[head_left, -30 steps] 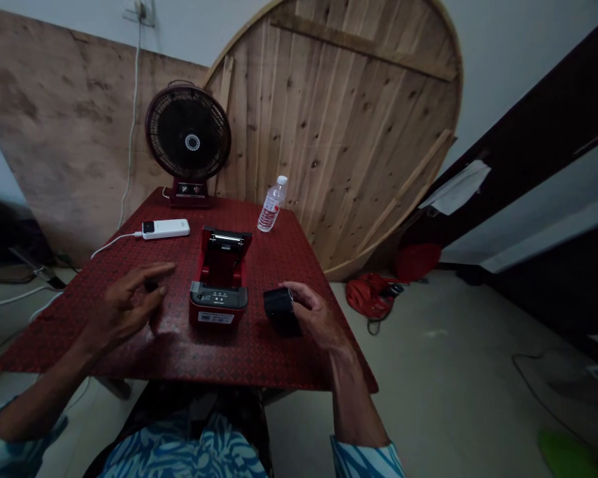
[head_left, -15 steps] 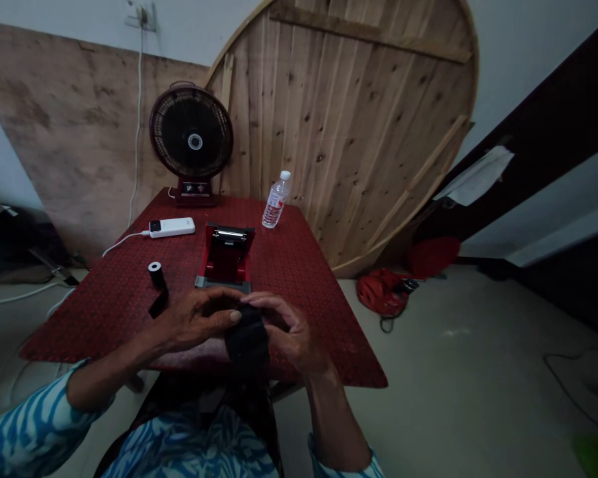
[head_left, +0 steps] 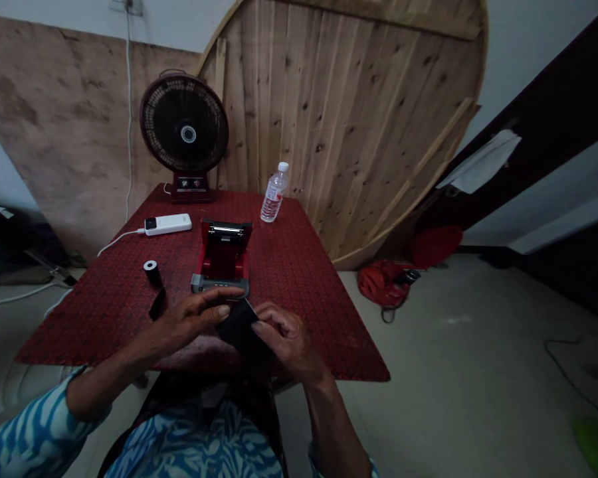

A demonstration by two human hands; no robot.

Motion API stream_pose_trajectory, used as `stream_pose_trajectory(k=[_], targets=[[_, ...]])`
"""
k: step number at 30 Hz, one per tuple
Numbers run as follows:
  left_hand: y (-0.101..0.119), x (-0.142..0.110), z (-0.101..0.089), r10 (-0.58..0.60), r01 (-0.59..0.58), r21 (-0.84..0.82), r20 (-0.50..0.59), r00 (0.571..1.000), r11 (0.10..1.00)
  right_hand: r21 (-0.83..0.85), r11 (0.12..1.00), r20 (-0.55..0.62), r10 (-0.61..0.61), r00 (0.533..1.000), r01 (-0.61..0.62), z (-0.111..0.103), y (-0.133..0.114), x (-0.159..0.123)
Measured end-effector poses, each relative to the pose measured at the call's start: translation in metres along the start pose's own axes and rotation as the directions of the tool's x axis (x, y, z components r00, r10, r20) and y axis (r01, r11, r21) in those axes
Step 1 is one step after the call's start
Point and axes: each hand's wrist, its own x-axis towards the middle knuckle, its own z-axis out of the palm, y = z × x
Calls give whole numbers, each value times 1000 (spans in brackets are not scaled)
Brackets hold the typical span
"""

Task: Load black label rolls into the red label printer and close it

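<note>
Both left hand [head_left: 189, 320] and right hand [head_left: 290, 337] grip black material [head_left: 240, 328]; the bottle label [head_left: 274, 194] is unreadable.

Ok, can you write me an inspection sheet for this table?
Surface: dark red patterned table.
Job's things: large black sheet-like piece, held; red-and-black boxy machine, lid raised; small pale-ended black roll, dark strip near it.
Clutter: white rectangular device, white-capped clear plastic bottle, dark red round fan.
Hands: right hand pinches the black piece; left hand touches it.
Cables: thin white cable into the white device; white cord down the wall.
Surroundings: round wooden panel behind the table; red bundle on the floor.
</note>
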Motion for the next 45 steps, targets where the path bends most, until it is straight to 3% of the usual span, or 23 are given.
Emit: stream_pose_trajectory(k=[4, 8, 12, 15, 17, 18, 19, 21, 23, 24, 27, 30, 33, 36, 38, 41, 43, 45], targets=[[-12, -3, 3, -34, 40, -131, 48, 998, 991, -6, 1000, 13, -19, 1000, 19, 1, 1, 1], [-6, -4, 8, -14, 14, -52, 5, 1000, 999, -63, 998, 17, -28, 999, 29, 4, 2, 5], [3, -3, 12, -76, 74, -32, -39, 996, 997, -130, 990, 29, -43, 999, 46, 7, -2, 7], [1, -4, 8, -95, 82, -100, -126, 988, 992, -252, 966, -208, -114, 971, 60, 5, -14, -3], [-4, -3, 5, -59, 26, -161, -202, 978, 987, -357, 933, -422, -214, 881, 55, 3, -26, -15], [-6, -3, 3, -30, -15, -177, -247, 969, 984, -391, 918, -475, -257, 842, 59, 3, -31, -22], [-9, -2, 2, -1, -55, -185, -289, 957, 981, -406, 911, -482, -276, 832, 67, 5, -34, -27], [-14, -1, 4, 43, -118, -197, -348, 936, 973, -372, 925, -388, -223, 894, 69, 12, -34, -32], [-17, 0, 9, 60, -143, -219, -350, 935, 965, -271, 963, -284, -70, 956, -9, 23, -25, -31], [-18, 0, 12, 61, -146, -236, -335, 940, 961, -196, 979, -259, 8, 966, -61, 29, -19, -29], [-19, -1, 21, 63, -152, -284, -298, 953, 947, 69, 989, -253, 145, 956, -132, 44, -4, -23], [-15, -5, 25, 43, -143, -283, -331, 943, 948, 222, 969, -232, 158, 960, -106, 51, 1, -23], [-11, -8, 29, 38, -143, -254, -378, 925, 957, 245, 965, -223, 148, 964, -92, 53, -1, -24], [-15, -9, 30, 65, -151, -232, -342, 938, 961, 150, 985, -252, 125, 960, -88, 53, -1, -25], [-20, -10, 26, 107, -163, -159, -310, 945, 974, 72, 992, -259, 121, 958, -105, 51, 1, -26], [-23, -15, 12, 215, -170, 189, -253, 943, 967, -56, 993, -257, 87, 963, -105, 48, 4, -27], [-19, -19, 1, 274, -196, 459, -109, 956, 867, -150, 986, -220, 39, 975, -74, 47, 5, -28], [-11, -23, -9, 290, -275, 606, 76, 954, 746, -201, 979, -158, -4, 987, -28, 47, 5, -28]])
